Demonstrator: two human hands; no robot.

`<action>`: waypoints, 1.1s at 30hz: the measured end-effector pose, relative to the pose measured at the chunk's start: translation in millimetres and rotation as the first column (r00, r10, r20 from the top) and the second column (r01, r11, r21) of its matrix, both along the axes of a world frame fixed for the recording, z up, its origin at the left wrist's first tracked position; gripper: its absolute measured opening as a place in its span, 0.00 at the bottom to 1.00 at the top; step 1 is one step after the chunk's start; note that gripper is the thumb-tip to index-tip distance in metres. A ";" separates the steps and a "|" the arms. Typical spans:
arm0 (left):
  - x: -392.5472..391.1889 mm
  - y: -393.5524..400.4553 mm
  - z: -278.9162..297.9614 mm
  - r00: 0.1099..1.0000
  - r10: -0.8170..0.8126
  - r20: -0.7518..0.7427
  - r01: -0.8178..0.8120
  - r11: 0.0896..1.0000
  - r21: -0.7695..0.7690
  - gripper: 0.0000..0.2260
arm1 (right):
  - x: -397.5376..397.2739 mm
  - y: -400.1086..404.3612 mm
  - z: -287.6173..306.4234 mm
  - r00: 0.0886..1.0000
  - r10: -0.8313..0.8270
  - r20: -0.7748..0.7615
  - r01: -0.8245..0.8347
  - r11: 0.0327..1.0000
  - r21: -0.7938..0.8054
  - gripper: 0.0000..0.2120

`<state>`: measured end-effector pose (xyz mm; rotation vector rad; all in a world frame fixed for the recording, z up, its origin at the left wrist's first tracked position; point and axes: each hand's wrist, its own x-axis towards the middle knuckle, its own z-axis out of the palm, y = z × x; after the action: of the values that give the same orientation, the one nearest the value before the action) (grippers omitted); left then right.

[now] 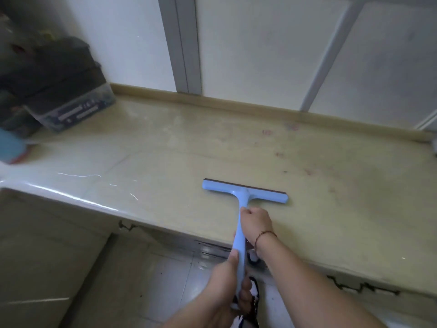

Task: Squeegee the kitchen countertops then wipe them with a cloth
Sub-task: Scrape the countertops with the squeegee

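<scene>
1. Light blue T-shaped squeegee (243, 197), dark rubber blade down on the countertop (165, 150), handle running back past the countertop's front edge
2. Countertop: pale yellowish, glossy, faint reddish stains right of the squeegee

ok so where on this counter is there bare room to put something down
Bare countertop runs right of the squeegee out to the right edge, and between its blade and the back ledge. The front-left stretch toward the rounded edge is bare too. It is crowded in the far-left corner, around the plastic box and a blurred blue object.
</scene>
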<state>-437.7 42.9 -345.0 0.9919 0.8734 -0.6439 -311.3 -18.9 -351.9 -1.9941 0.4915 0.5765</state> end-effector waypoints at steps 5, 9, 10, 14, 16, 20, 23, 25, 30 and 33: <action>-37.5 -1.0 -13.5 1.000 -0.010 0.000 0.010 0.998 0.055 0.29 | -37.3 -6.9 -12.9 1.000 0.014 -0.002 -0.014 1.000 0.020 0.14; -59.2 4.6 -8.5 0.996 0.030 0.083 -0.030 1.000 -0.001 0.24 | -40.6 -8.1 -10.7 1.000 -0.014 0.000 0.014 1.000 0.028 0.16; -59.3 2.1 -5.3 0.996 0.042 0.083 -0.043 0.999 0.013 0.23 | -46.0 -8.6 -8.6 1.000 -0.015 0.000 0.015 0.999 0.036 0.15; -54.9 -1.9 2.3 0.997 0.079 0.004 -0.079 0.994 0.073 0.19 | -65.4 -12.1 -6.1 0.999 0.006 -0.036 -0.003 0.997 0.080 0.15; -58.3 -3.6 -2.3 0.995 0.103 0.019 -0.104 0.992 0.071 0.25 | -62.0 -14.2 -3.5 0.999 0.015 -0.033 -0.012 0.995 0.094 0.15; -43.2 -18.0 8.9 0.992 -0.015 0.128 -0.013 0.977 0.215 0.28 | -43.8 -35.2 14.7 0.996 0.080 -0.023 -0.076 0.984 0.160 0.19; 7.3 -46.5 35.2 0.966 -0.170 0.196 0.119 0.961 0.249 0.21 | -3.0 -68.6 43.5 0.997 0.062 -0.037 -0.050 0.968 0.247 0.17; 47.4 -72.1 43.4 0.961 -0.154 0.228 0.132 0.985 0.109 0.22 | 41.5 -98.1 50.2 0.999 -0.010 -0.046 0.023 0.950 0.312 0.13; 167.3 -146.4 40.6 0.966 -0.091 0.242 0.091 0.996 0.012 0.18 | 164.6 -171.0 43.1 0.995 -0.094 -0.024 0.096 0.944 0.316 0.12; 237.8 -185.4 36.2 0.981 -0.029 0.191 0.035 0.999 -0.025 0.18 | 235.9 -202.1 32.9 0.994 -0.107 -0.010 0.105 0.953 0.283 0.13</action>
<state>-199.9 -142.5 -308.8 1.0263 0.6789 -0.5762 -75.4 -220.9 -319.1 -1.6858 0.4808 0.5420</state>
